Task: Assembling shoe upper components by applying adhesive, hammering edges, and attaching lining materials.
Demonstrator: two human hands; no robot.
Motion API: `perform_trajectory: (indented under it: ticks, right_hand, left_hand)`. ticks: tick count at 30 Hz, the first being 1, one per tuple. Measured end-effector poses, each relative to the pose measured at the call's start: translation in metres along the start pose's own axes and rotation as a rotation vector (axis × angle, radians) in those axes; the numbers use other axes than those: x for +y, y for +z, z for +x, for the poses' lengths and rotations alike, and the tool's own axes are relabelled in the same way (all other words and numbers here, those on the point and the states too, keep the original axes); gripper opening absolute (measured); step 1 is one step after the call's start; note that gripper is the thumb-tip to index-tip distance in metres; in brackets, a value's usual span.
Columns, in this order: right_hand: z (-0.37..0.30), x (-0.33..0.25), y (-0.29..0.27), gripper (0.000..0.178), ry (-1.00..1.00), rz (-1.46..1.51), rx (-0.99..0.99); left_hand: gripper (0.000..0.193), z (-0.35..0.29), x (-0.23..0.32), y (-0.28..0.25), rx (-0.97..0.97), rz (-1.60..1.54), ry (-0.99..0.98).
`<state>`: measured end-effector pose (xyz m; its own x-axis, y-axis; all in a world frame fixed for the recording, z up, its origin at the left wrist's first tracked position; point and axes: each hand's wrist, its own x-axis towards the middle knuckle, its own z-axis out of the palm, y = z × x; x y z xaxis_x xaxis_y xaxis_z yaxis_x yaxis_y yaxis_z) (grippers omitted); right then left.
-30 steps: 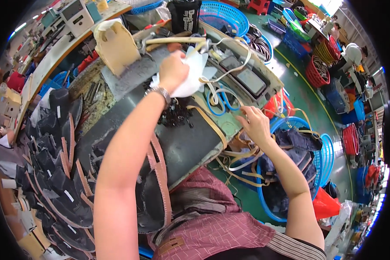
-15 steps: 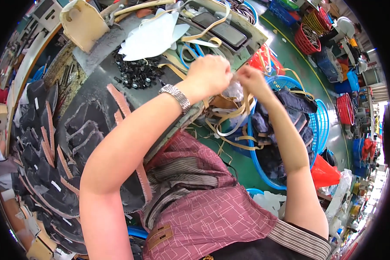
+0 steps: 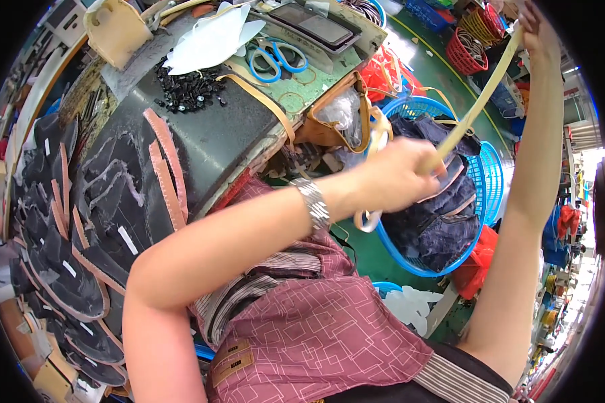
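Note:
A long tan strip is stretched taut between my two hands. My left hand, with a metal watch at the wrist, is closed on the strip's lower part, in front of the blue basket. My right hand is raised far out to the upper right, with its fingers closed on the other end. Loose loops of pale strip hang below and behind my left hand. Blue-handled scissors lie on the green corner of the workbench.
A blue basket full of dark fabric pieces stands on the green floor. Small black parts, white sheets and a dark tray lie on the bench. Dark cut pieces with pink edging are heaped at left.
My hands, formerly close together at the bench corner, have spread apart. The right has swung up and outward, the left down and right, drawing the strip out. The scissors are now uncovered.

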<state>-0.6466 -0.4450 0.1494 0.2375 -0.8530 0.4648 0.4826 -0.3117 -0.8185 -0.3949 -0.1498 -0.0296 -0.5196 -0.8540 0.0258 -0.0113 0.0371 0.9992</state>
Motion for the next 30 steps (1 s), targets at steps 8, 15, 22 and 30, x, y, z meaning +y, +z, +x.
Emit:
perform_trajectory:
  ticks: [8, 15, 22, 30]
  right_hand:
    - [-0.053, 0.021, -0.163, 0.022, 0.269, -0.414, 0.542]
    - [-0.175, 0.102, 0.012, 0.023, 0.199, -1.597, -0.129]
    - [-0.234, 0.192, 0.079, 0.054, -0.259, -1.325, -0.551]
    - [-0.152, 0.044, 0.073, 0.038, 0.042, 0.244, -0.432]
  left_hand:
    - [0.022, -0.004, 0.012, -0.048, -0.167, -0.545, 0.020]
    - [0.020, 0.011, 0.053, -0.066, 0.107, -0.551, 0.199]
    - [0.021, 0.037, 0.085, -0.044, 0.149, -0.426, 0.263]
    - [0.049, 0.005, 0.146, -0.087, 0.415, 0.031, 0.470]
